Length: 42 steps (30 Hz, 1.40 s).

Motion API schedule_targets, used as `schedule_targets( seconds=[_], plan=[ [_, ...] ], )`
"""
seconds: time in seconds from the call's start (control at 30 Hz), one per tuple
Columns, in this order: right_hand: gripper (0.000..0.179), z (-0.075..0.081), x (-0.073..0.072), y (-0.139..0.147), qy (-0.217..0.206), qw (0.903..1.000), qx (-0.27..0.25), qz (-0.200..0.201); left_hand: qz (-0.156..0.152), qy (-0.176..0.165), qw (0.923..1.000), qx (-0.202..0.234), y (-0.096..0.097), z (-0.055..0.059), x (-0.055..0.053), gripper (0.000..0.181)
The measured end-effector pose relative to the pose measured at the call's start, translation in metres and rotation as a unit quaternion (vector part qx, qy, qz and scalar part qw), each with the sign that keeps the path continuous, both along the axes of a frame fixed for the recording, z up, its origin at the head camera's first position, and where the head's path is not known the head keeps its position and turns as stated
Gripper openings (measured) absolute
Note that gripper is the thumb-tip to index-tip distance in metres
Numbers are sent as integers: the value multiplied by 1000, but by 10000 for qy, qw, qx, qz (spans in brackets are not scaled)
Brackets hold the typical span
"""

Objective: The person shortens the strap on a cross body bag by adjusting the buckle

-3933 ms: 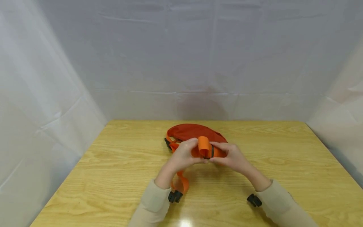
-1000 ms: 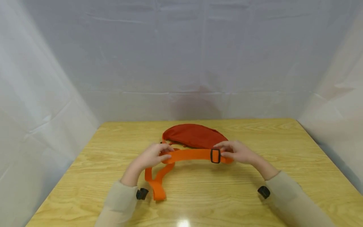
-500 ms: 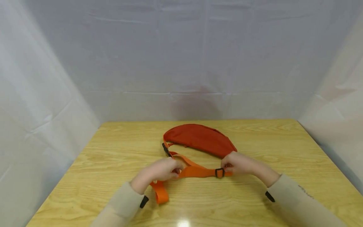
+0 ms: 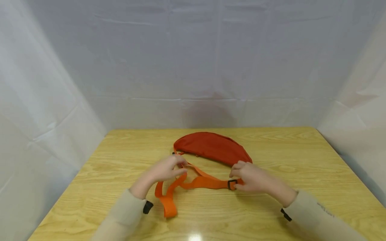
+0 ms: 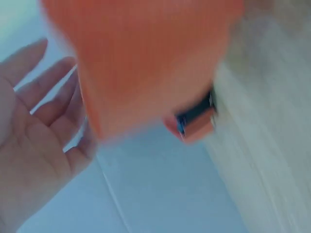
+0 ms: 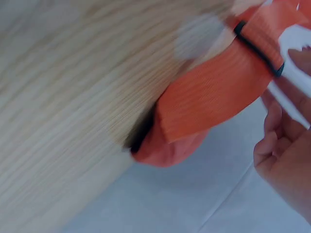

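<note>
A red waist bag (image 4: 211, 147) lies on the table, its orange strap (image 4: 208, 182) looped in front of it. My left hand (image 4: 167, 169) is over the strap's left part, fingers apart and relaxed. In the left wrist view the open left palm (image 5: 41, 116) is beside a wide, blurred band of the strap (image 5: 146, 63). My right hand (image 4: 251, 177) is at the strap's right end, close to the black slider (image 4: 232, 184). The right wrist view has its loosely bent fingers (image 6: 277, 131) beside the strap (image 6: 209, 97), near the slider (image 6: 257, 48).
The strap's loose folded end (image 4: 169, 207) lies toward the front left of the wooden table (image 4: 271, 147). White sheeting (image 4: 196, 67) hangs behind the table and at both sides. A small black device sits at each sleeve cuff (image 4: 129, 207).
The strap was held up stretched before the bag, then lowered to the table. Since then my left hand has let go and moved up and left; my right fingers have loosened.
</note>
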State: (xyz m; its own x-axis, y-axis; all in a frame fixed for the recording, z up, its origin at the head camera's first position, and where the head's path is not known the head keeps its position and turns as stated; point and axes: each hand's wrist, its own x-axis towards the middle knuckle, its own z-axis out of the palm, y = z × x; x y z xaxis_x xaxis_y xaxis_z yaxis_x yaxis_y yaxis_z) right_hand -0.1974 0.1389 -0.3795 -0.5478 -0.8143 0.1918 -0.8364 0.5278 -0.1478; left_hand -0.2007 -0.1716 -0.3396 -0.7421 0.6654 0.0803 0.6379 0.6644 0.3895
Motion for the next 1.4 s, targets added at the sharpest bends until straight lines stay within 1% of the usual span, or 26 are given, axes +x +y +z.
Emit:
schedule_targets(
  seconds=[0.03, 0.07, 0.13, 0.17, 0.2, 0.27, 0.4, 0.47, 0.53, 0.6, 0.7, 0.77, 0.83, 0.9, 1.0, 1.07, 1.13, 1.27, 1.33, 1.4],
  plan=[
    [20, 0, 2, -3, 90, 9999, 71, -112, 167, 185, 9996, -94, -3, 2, -2, 19],
    [20, 0, 4, -6, 131, 9996, 156, -218, 361, 288, 9987, -202, -6, 3, -5, 18],
    [20, 1, 7, -11, 226, 9985, 338, -378, 643, 438, 9958, -475, -10, 4, -10, 18],
    [19, 0, 8, -13, 239, 9980, 418, -418, 732, 487, 9941, -632, -12, 4, -12, 19],
    [19, 0, 9, -15, 271, 9973, 519, -445, 778, 483, 9928, -767, -13, 2, -15, 22],
    [19, -1, 9, -18, 137, 9971, 609, -447, 831, 304, 9912, -980, -15, -1, -20, 30],
    [26, -5, 10, -18, -440, 9958, 637, -480, 760, -152, 9896, -1209, -15, -10, -29, 43],
    [23, -7, 11, -17, -698, 9944, 590, -534, 699, -390, 9891, -1237, -14, -14, -33, 44],
    [14, -9, 12, -15, -782, 9941, 510, -557, 643, -548, 9882, -1276, -12, -17, -35, 41],
    [12, -11, 10, -11, -714, 9950, 417, -555, 609, -675, 9872, -1310, -10, -20, -35, 37],
    [18, -14, 4, -3, -570, 9964, 320, -542, 482, -593, 9878, -1357, -7, -24, -34, 28],
    [21, -16, -3, 4, -506, 9970, 220, -543, 366, -440, 9888, -1378, -4, -25, -33, 20],
    [21, -17, -11, 11, -507, 9970, 147, -559, 209, -184, 9892, -1436, -1, -25, -31, 14],
    [20, -19, -19, 17, -523, 9967, 67, -613, 90, -57, 9892, -1460, 3, -25, -29, 12],
    [19, -20, -31, 26, -462, 9959, 47, -773, -70, 40, 9897, -1431, 8, -24, -26, 9],
    [19, -20, -38, 31, -488, 9949, 42, -881, -61, 18, 9904, -1380, 12, -24, -25, 8],
    [20, -19, -43, 34, -598, 9936, 55, -954, 37, 5, 9906, -1364, 16, -25, -26, 7],
    [19, -16, -50, 38, -733, 9931, 66, -918, 205, 94, 9899, -1397, 20, -28, -28, 5],
    [18, -17, -52, 38, -705, 9933, 79, -913, 221, 146, 9902, -1369, 21, -29, -29, 7],
    [15, -18, -52, 37, -528, 9943, 140, -916, 230, 213, 9901, -1369, 22, -28, -28, 12]
  ],
)
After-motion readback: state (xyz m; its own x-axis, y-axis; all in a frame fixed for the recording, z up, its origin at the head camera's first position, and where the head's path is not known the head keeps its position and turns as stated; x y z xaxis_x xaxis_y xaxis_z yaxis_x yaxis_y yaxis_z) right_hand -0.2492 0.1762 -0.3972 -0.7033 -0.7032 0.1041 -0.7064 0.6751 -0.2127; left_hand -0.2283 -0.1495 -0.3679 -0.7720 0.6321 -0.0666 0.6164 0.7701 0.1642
